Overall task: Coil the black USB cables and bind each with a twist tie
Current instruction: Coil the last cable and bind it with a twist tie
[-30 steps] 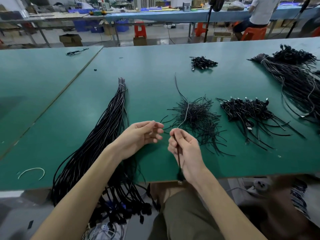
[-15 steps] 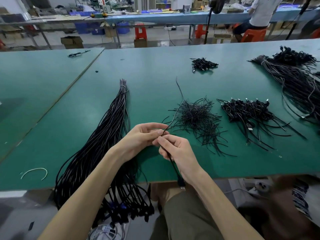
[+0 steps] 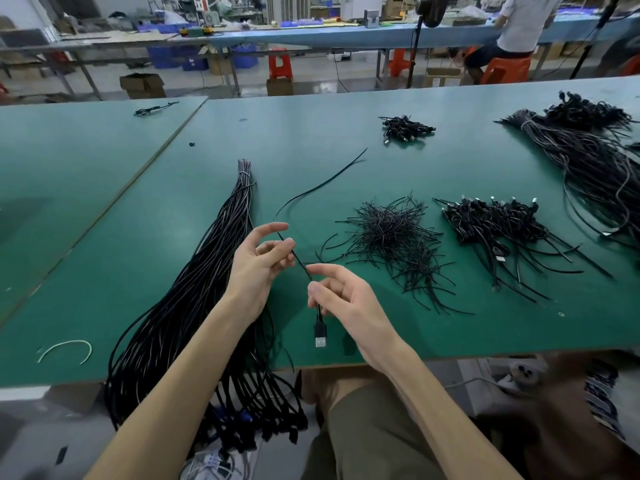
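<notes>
**Single USB cable held between both hands; stock counted against the twist-tie pile**

Left hand (image 3: 256,268): fingers (image 3: 277,252) loosely apart and half curled, with no firm grip visible. The USB cable (image 3: 303,266) runs across the fingertips and touches them.

Right hand (image 3: 346,303): thumb pressed against the cable, pinching it just above the plug (image 3: 320,336). The index finger is extended and clear of the cable. The plug hangs below this hand, near the front edge of the green surface (image 3: 121,271).

Cable run: from the plug up through the right hand, over to the left fingertips, then in a loop and away across the surface. It ends left of and beyond the twist-tie pile (image 3: 391,237).

Count:
- One cable in hand, uncoiled.
- One twist-tie pile, just right of the hands.
- One long cable bundle (image 3: 207,271), left of the pile, overhanging the front edge.
- One heap of coiled cables (image 3: 491,220), right of the pile.
- One smaller heap (image 3: 405,128), beyond the pile.
- One large loose bundle (image 3: 595,168), far right of the pile.
- One white curved strip (image 3: 65,346), far left of the pile.
</notes>
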Available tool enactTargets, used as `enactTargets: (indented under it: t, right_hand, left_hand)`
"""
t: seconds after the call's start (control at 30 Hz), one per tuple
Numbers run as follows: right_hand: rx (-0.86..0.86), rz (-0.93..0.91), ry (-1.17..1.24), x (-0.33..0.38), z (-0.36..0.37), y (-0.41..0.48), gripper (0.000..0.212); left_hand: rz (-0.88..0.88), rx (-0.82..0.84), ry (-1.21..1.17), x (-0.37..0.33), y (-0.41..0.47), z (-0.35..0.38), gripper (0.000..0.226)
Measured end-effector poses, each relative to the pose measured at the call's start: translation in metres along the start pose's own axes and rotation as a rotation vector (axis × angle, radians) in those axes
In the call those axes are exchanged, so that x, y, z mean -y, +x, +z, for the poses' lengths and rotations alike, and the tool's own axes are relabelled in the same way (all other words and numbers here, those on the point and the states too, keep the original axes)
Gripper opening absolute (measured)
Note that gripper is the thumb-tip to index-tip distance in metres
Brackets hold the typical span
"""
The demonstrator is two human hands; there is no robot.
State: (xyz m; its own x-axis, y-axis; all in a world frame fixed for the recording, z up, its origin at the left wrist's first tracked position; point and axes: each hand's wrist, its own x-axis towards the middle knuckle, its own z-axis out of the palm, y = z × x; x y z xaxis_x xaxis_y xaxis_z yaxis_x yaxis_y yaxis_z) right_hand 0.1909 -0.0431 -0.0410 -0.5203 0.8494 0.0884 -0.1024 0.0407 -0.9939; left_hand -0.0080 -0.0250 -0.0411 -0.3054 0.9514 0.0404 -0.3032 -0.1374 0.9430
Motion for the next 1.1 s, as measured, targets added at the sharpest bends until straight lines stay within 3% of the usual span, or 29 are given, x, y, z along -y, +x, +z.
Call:
enactTargets:
  t: [0.17, 0.33, 0.43, 0.53, 0.63, 0.8, 1.0, 1.1]
  right_hand:
    - [-0.064, -0.034, 0.112, -0.002, -0.001, 0.000, 0.027]
    - [-0.252, -0.028, 0.303, -0.004, -0.004, 0.001, 0.009]
    - [-0.265, 0.009, 0.372, -0.003, -0.005, 0.002, 0.017]
    - [-0.241, 0.015, 0.334, -0.002, -0.003, 0.002, 0.025]
    - [-0.207, 0.006, 0.287, -0.001, 0.000, 0.001, 0.030]
    - [-0.309, 0.032, 0.318, -0.001, -0.002, 0.001, 0.012]
    - [-0.347, -0.021, 0.393, 0.003, -0.001, 0.001, 0.014]
    - [-0.393, -0.038, 0.430, 0.003, -0.002, 0.001, 0.019]
  left_hand:
    - [-0.001, -0.161, 0.033, 0.003, 0.005, -0.003, 0.014]
    - [0.145, -0.052, 0.573, 0.012, -0.002, 0.008, 0.010]
    - [0.207, -0.005, 0.784, 0.011, -0.005, 0.015, 0.018]
    - [0.340, -0.009, 0.917, 0.008, -0.011, 0.025, 0.010]
    - [0.425, 0.132, 0.873, 0.003, -0.018, 0.028, 0.011]
    - [0.286, 0.247, 0.812, 0.002, -0.023, 0.031, 0.027]
    - [0.280, 0.252, 0.752, 0.000, -0.023, 0.028, 0.047]
    - [0.184, 0.383, 0.672, -0.001, -0.025, 0.028, 0.053]
